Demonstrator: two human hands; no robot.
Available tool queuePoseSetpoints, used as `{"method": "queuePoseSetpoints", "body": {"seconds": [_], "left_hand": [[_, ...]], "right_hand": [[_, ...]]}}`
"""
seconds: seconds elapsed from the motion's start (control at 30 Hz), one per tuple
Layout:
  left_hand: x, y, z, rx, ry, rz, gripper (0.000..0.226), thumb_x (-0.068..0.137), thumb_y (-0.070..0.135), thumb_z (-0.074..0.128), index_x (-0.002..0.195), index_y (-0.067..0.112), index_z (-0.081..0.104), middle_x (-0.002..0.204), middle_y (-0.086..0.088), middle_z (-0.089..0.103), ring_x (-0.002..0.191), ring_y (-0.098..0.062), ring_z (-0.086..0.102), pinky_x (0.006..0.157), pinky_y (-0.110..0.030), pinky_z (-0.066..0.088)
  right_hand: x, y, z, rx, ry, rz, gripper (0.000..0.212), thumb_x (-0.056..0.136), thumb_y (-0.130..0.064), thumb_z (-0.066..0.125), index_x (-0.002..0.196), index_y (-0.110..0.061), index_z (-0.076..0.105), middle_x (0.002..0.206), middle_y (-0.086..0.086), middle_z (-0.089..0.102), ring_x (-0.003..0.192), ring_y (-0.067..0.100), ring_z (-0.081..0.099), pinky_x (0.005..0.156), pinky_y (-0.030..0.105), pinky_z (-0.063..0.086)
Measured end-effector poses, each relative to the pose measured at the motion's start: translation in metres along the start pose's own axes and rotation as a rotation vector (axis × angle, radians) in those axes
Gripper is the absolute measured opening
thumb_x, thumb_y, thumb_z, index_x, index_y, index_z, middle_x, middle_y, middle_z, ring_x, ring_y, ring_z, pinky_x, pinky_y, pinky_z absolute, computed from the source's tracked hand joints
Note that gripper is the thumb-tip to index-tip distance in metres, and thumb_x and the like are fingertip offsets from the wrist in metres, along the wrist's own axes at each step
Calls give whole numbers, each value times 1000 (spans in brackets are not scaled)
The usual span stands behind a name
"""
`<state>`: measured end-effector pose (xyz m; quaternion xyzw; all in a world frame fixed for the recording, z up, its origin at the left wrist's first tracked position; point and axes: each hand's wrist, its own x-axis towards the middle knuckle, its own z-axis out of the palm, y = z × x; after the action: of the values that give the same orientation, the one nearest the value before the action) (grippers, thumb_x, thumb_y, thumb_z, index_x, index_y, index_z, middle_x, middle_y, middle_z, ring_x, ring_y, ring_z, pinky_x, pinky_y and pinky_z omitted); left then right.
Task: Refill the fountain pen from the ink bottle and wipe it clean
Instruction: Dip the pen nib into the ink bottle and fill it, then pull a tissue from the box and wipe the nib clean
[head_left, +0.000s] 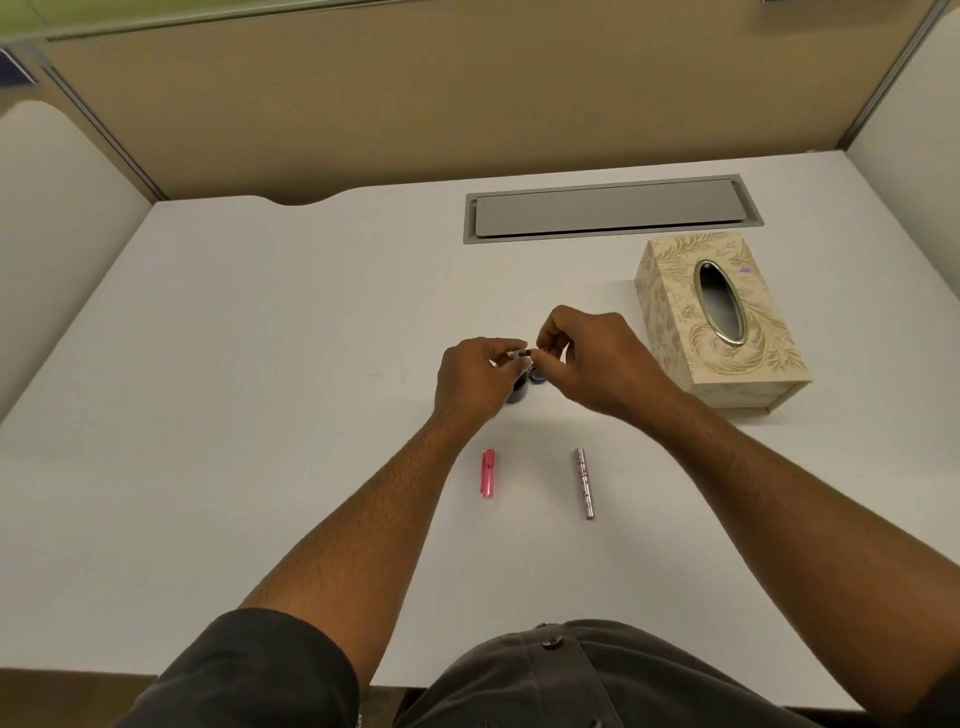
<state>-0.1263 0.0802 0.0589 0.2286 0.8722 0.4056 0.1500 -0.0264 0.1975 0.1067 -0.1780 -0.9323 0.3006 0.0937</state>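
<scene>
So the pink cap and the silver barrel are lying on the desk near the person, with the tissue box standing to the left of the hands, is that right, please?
Not quite: the head view shows the tissue box to the right of the hands, beside the right hand. The pink cap and the silver barrel do lie on the desk near the person.

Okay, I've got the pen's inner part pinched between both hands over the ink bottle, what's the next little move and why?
Probably lower the small pen section toward the dark ink bottle just beneath. Left hand and right hand both pinch it above the bottle, the bottle's cap lies beside it, and the pink pen cap and silver barrel are set aside on the desk. Whether the nib points down can't be told.
</scene>
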Motion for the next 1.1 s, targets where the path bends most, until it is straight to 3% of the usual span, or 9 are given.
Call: {"method": "queuePoseSetpoints", "body": {"seconds": [0.17, 0.3, 0.5, 0.6, 0.77, 0.9, 1.1], "left_hand": [[-12, 0, 2, -155, -31, -29, 29, 86, 12, 68, 113, 19, 70, 100, 4, 72, 79, 5, 62, 70, -3, 48], [-24, 0, 4, -248, -26, -64, 30, 89, 5, 59, 115, 19, 69, 99, 10, 69, 88, 1, 64, 76, -5, 46], [-42, -4, 4, -401, 24, -136, 21, 89, 16, 64, 107, 24, 69, 92, 13, 72, 83, 1, 67, 73, -12, 51], [-48, -5, 4, -419, 41, -155, 15, 86, 20, 70, 100, 26, 67, 83, 12, 73, 81, 1, 69, 74, -17, 52], [-51, -9, 6, -453, 50, -213, 17, 82, 25, 75, 95, 18, 66, 84, 3, 74, 77, -8, 69, 71, -22, 52], [-53, -11, 6, -513, 17, -253, 19, 81, 23, 76, 95, 18, 65, 89, 2, 74, 79, -8, 69, 78, -28, 55], [-50, -13, 6, -566, -9, -310, 18, 81, 20, 76, 95, 23, 65, 87, 7, 73, 81, -7, 70, 78, -27, 54]], "right_hand": [[-34, 4, 25, 138, 99, 4, 12, 86, -23, 67, 91, -17, 58, 81, -9, 64, 60, 6, 56, 53, 20, 42], [-55, 6, 42, 166, 133, 14, 13, 86, -19, 65, 92, -20, 55, 85, -9, 63, 61, 13, 58, 56, 27, 48], [-71, 11, 59, 171, 60, 59, 14, 87, -18, 65, 95, -21, 54, 92, -7, 64, 64, 12, 57, 60, 18, 40], [-76, 9, 62, 185, 25, 78, 15, 86, -19, 66, 95, -20, 54, 91, -8, 63, 64, 14, 57, 60, 18, 40], [-80, 7, 69, 241, -14, 122, 17, 86, -20, 67, 94, -22, 53, 92, -10, 64, 62, 14, 58, 58, 19, 42], [-81, 10, 71, 264, -46, 161, 14, 87, -22, 65, 94, -23, 54, 94, -11, 65, 62, 14, 59, 60, 25, 46], [-78, 23, 69, 276, -18, 220, 9, 89, -30, 64, 88, -23, 59, 81, -14, 64, 61, 8, 57, 59, 23, 45]]}}
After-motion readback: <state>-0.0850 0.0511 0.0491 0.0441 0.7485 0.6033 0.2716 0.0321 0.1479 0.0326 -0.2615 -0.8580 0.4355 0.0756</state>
